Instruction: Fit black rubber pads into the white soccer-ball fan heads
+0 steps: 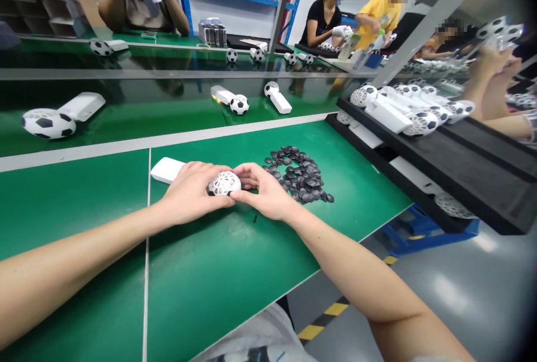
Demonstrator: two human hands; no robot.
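A white device (166, 170) with a round, football-patterned head (225, 183) lies low over the green table. My left hand (193, 191) is wrapped over its neck, thumb and fingers around the left side of the head. On the head's right side, my right hand (263, 189) touches the edge with thumb and fingertips curled; whether a small piece is between them is hidden. Just beyond my right hand is a pile of small black pieces (308, 178). One small dark bit (255, 219) lies nearer me on the table.
Football-headed devices (49, 122) rest on the green belt (168, 110) beyond the table's pale edge strip. At right, stacked black trays (474, 152) hold several more and overhang the table. Several people sit across and farther along; a person's hands (490, 71) lift a device at far right.
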